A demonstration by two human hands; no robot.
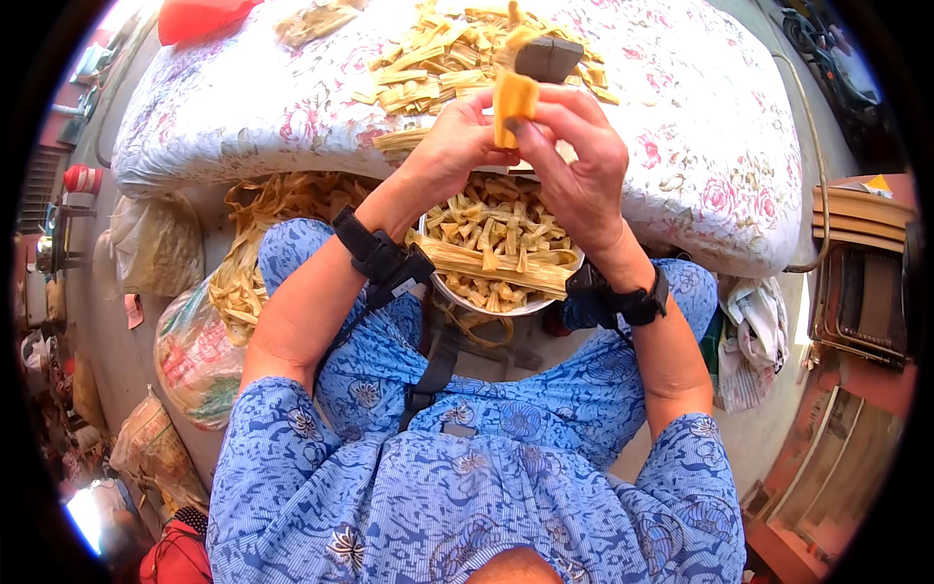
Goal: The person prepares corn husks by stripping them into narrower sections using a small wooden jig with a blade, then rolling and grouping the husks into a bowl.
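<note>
In front of me, both hands are raised over the edge of a flowered cloth surface. Between them is a folded yellow strip (516, 97) that looks like dried leaf or husk. My left hand (452, 141) grips the strip's left side, its fingers closed. Closed as well, my right hand (586, 146) pinches the strip from the right with thumb and fingers. Just beyond the fingertips sits a dark grey, flat-faced piece (550, 60); what it belongs to is hidden. Below my hands, a round metal basin (506, 312) holds many folded yellow pieces (486, 214) and a longer flat strip (496, 265).
More yellow strips (428, 73) are heaped on the flowered cloth (243, 107). Long loose strips (258, 234) hang at my left knee, above a filled plastic bag (199, 350). A red item (199, 19) lies far left. Stacked brown furniture (861, 273) stands at right.
</note>
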